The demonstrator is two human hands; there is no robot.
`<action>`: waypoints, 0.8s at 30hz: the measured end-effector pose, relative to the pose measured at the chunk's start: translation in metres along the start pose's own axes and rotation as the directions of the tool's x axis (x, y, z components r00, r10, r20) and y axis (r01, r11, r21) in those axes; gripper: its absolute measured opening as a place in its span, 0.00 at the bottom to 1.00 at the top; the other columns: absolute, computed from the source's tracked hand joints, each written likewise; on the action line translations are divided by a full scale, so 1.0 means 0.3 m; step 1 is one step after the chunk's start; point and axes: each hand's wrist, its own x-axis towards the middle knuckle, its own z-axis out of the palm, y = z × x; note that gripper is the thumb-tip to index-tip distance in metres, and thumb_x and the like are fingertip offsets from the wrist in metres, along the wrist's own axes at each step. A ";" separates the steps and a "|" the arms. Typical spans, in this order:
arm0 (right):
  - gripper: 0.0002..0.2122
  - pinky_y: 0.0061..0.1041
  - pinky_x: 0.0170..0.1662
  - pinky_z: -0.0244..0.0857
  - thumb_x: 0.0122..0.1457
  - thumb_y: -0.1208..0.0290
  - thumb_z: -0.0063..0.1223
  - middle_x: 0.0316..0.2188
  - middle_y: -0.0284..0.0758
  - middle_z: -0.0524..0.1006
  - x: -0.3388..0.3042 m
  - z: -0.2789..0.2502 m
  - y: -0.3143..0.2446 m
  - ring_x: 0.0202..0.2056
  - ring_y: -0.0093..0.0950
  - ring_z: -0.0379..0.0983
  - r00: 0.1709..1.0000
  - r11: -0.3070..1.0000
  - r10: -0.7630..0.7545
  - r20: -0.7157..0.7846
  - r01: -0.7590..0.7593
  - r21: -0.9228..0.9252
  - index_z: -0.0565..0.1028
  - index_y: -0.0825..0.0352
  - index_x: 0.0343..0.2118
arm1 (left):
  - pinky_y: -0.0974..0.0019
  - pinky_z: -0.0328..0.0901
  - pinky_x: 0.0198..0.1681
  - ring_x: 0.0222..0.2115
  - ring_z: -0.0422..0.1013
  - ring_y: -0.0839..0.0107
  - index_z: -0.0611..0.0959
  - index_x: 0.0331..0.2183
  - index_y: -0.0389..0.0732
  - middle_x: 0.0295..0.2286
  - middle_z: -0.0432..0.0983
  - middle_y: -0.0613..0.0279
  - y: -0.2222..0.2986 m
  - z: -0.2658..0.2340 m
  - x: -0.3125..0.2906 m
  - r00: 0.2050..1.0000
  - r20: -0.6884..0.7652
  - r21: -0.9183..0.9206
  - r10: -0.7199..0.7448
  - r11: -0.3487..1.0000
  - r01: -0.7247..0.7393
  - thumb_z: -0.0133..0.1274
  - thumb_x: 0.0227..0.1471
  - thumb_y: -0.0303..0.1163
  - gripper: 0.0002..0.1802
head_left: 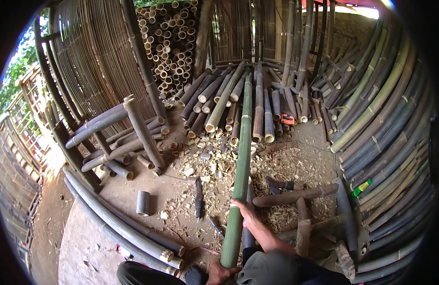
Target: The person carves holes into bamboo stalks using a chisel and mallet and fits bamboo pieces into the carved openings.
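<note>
A long green bamboo pole (pixel 240 185) slopes from the stacked poles at the back down to my lap. My right hand (pixel 251 219) is closed on it from the right side, partway up from its near end. At that near end my left hand (pixel 221 274) grips the pole low down, at the lower edge of the view; part of its fingers is hidden. Pale wood chips (pixel 214 166) lie over the ground around the pole. A dark, narrow tool-like object (pixel 198 198) rests left of the pole, its kind unclear.
Bamboo poles are stacked at the back (pixel 219 102) and along the right (pixel 385 123). A bamboo frame (pixel 119 128) stands at left, near long grey poles (pixel 119 223). A short bamboo piece (pixel 143 203), an orange-red handle (pixel 287 118) and a low bamboo support (pixel 302 221) lie around.
</note>
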 end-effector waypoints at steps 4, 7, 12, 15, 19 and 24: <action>0.26 0.40 0.31 0.73 0.55 0.45 0.61 0.31 0.36 0.78 0.019 -0.108 0.071 0.28 0.30 0.77 0.999 0.978 0.014 0.041 -0.022 0.207 0.76 0.63 0.46 | 0.52 0.73 0.44 0.39 0.81 0.54 0.74 0.51 0.30 0.38 0.83 0.46 -0.227 0.212 0.021 0.982 -0.042 -0.299 0.184 0.935 -0.189 0.73 0.36 0.44 0.44; 0.27 0.38 0.29 0.73 0.57 0.43 0.58 0.29 0.35 0.77 0.012 -0.147 0.095 0.27 0.29 0.76 0.999 0.982 -0.034 0.002 0.033 0.184 0.76 0.63 0.46 | 0.50 0.73 0.43 0.39 0.80 0.51 0.74 0.51 0.31 0.37 0.82 0.44 -0.191 0.252 -0.012 0.981 -0.066 -0.230 0.183 0.954 -0.194 0.73 0.38 0.47 0.44; 0.28 0.35 0.28 0.78 0.52 0.47 0.65 0.28 0.37 0.76 -0.097 -0.084 -0.102 0.26 0.29 0.78 0.956 0.961 -0.268 0.120 0.255 0.109 0.73 0.68 0.45 | 0.47 0.73 0.43 0.38 0.80 0.46 0.73 0.51 0.32 0.36 0.82 0.41 -0.024 0.202 -0.002 0.984 -0.085 -0.027 0.157 0.987 -0.160 0.74 0.40 0.52 0.45; 0.34 0.34 0.32 0.79 0.47 0.50 0.72 0.33 0.38 0.77 -0.203 -0.075 -0.267 0.30 0.30 0.78 0.860 0.884 -0.467 0.205 0.457 0.097 0.72 0.71 0.49 | 0.43 0.72 0.43 0.38 0.78 0.39 0.70 0.52 0.36 0.36 0.80 0.39 0.026 0.239 0.083 0.944 -0.150 0.004 0.295 0.955 -0.297 0.73 0.39 0.55 0.48; 0.36 0.34 0.36 0.80 0.43 0.51 0.74 0.35 0.37 0.77 -0.236 -0.038 -0.417 0.33 0.30 0.78 0.725 0.729 -0.657 0.209 0.681 -0.069 0.71 0.71 0.49 | 0.44 0.71 0.46 0.43 0.75 0.40 0.67 0.56 0.36 0.40 0.77 0.40 0.166 0.251 0.243 0.949 -0.147 0.038 0.278 0.961 -0.275 0.73 0.38 0.51 0.51; 0.26 0.29 0.38 0.77 0.49 0.61 0.70 0.33 0.37 0.78 -0.312 -0.046 -0.542 0.32 0.27 0.79 0.525 0.543 -0.807 0.272 0.840 -0.010 0.73 0.70 0.46 | 0.49 0.69 0.55 0.53 0.70 0.50 0.64 0.59 0.30 0.54 0.68 0.39 0.284 0.025 0.507 0.831 0.084 -0.351 0.550 0.797 -0.492 0.65 0.43 0.40 0.47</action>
